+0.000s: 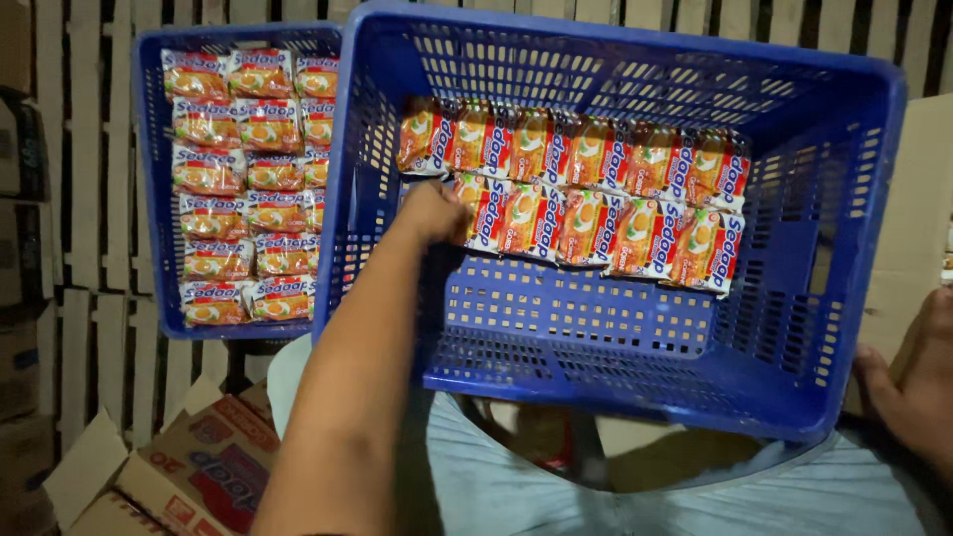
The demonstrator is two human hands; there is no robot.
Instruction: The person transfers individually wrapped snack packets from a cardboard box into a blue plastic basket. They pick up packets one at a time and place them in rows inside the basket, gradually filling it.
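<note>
A blue perforated plastic crate [635,337] sits tilted on my lap. Two rows of orange instant noodle packets [596,199] line its far side. My left hand [432,210] reaches into the crate with fingers closed on the leftmost packet of the lower row [481,213]. At the right edge of the view, my right hand [918,382] rests against a cardboard box [908,248] beside the crate's outer wall, holding nothing I can see.
A second blue crate [149,179] at the left holds several rows of the same packets. An open cardboard carton [189,467] lies at the lower left. Wooden pallet slats [89,149] run behind, with stacked boxes [20,199] at the far left.
</note>
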